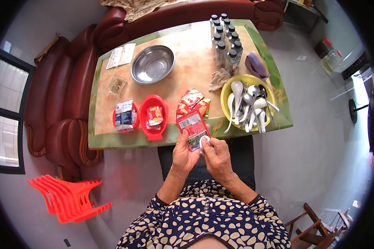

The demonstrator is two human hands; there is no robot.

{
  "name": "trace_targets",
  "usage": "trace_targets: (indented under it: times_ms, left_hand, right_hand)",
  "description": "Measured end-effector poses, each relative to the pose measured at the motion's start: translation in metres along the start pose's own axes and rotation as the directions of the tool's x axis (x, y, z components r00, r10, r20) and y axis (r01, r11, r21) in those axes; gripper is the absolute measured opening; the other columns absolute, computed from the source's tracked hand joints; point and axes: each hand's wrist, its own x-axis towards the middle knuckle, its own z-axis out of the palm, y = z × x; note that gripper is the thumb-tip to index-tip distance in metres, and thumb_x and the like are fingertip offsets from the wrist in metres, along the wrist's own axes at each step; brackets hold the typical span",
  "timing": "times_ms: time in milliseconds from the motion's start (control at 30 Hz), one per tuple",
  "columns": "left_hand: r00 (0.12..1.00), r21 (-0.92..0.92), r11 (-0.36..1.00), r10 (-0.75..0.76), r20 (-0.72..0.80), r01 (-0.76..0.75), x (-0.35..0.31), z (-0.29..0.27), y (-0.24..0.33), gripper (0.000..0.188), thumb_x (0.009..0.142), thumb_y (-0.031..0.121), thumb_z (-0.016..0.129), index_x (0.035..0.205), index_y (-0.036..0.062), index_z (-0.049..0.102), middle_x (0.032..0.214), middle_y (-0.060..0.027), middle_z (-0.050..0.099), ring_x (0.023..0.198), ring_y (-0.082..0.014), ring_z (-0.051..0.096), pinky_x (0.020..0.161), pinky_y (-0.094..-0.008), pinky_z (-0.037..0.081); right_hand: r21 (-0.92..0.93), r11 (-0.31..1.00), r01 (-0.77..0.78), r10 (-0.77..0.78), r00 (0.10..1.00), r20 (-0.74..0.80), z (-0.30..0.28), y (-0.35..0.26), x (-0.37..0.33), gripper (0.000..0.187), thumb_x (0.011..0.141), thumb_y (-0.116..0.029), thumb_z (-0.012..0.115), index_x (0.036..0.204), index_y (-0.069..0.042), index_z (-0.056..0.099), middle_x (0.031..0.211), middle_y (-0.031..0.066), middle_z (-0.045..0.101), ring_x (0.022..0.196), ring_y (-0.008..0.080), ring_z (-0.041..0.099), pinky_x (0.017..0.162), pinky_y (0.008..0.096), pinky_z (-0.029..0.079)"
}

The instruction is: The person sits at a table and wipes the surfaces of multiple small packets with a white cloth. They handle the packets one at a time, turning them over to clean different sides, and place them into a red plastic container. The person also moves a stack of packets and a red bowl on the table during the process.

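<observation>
My left hand (184, 154) grips a red printed packet (192, 126) with a pale barcode patch, held just over the table's near edge. Pinched in my right hand (218, 157) is a white wipe (203, 142), pressed against the packet's lower right side. Beyond the packet lies a pile of small red packets (192, 98), one of them showing green. To the left, a red plastic basket (165, 120) holds more red packets (155, 116). Beside it, a second red container (134, 126) has a blue and white packet (124, 117) on top.
A yellow basin (224, 95) full of spoons stands at the right. Several clear bottles with black caps (220, 56) are at the back, near a crumpled cloth (219, 79) and a purple pouch (256, 66). A metal bowl (153, 64) sits back left; red stools (68, 197) stand on the floor.
</observation>
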Motion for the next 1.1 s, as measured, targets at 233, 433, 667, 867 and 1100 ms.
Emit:
trace_targets:
  times_ms: [233,433,667,867,1100]
  left_hand:
    - [0.997,-0.058,0.996,-0.062,0.048,0.065,-0.008,-0.009,-0.002,0.044,0.103,0.03,0.037,0.14,0.0064,0.037,0.138,-0.0156,0.048,0.128,-0.0302,0.046,0.108,-0.05,0.036]
    - [0.997,0.043,0.996,-0.074,0.008,0.073,-0.006,-0.007,0.004,0.049,0.103,0.036,0.033,0.141,0.0045,0.036,0.137,-0.0172,0.048,0.129,-0.0312,0.045,0.109,-0.0482,0.034]
    - [0.995,-0.007,0.995,-0.101,-0.011,0.101,-0.01,0.001,0.004,0.058,0.103,0.045,0.025,0.141,0.0028,0.035,0.139,-0.0155,0.046,0.131,-0.029,0.043,0.11,-0.0449,0.033]
    - [0.991,-0.034,0.991,-0.134,-0.023,0.133,-0.013,0.006,0.008,0.061,0.102,0.05,0.025,0.143,0.0062,0.034,0.142,-0.0137,0.045,0.131,-0.0281,0.043,0.111,-0.0469,0.031]
    - [0.992,0.019,0.993,-0.12,0.042,0.119,-0.013,0.004,0.011,0.064,0.1,0.055,0.025,0.139,0.0058,0.037,0.136,-0.0119,0.049,0.128,-0.0238,0.046,0.109,-0.0396,0.034]
  right_hand:
    - [0.087,0.996,-0.011,0.017,0.998,-0.067,-0.003,0.012,0.033,0.04,0.075,0.007,0.064,0.114,0.0,0.063,0.099,0.0125,0.056,0.086,0.0281,0.053,0.073,0.0357,0.045]
    - [0.154,0.987,0.042,-0.039,0.999,-0.025,0.003,0.009,0.031,0.043,0.072,0.006,0.065,0.114,-0.001,0.065,0.099,0.0112,0.056,0.087,0.0275,0.054,0.075,0.036,0.046]
    - [0.17,0.982,0.08,-0.079,0.997,-0.013,0.006,0.009,0.036,0.039,0.072,0.003,0.067,0.11,-0.005,0.066,0.1,0.0113,0.056,0.089,0.0284,0.055,0.077,0.0379,0.046]
    - [0.119,0.993,0.006,0.01,0.991,-0.137,0.011,0.008,0.039,0.041,0.073,0.005,0.066,0.113,-0.002,0.064,0.1,0.0129,0.055,0.09,0.0288,0.053,0.077,0.0375,0.045]
    - [0.191,0.967,0.167,-0.159,0.986,-0.057,0.014,0.002,0.041,0.038,0.072,-0.008,0.066,0.11,-0.002,0.064,0.103,0.0096,0.056,0.095,0.0268,0.053,0.081,0.0378,0.044]
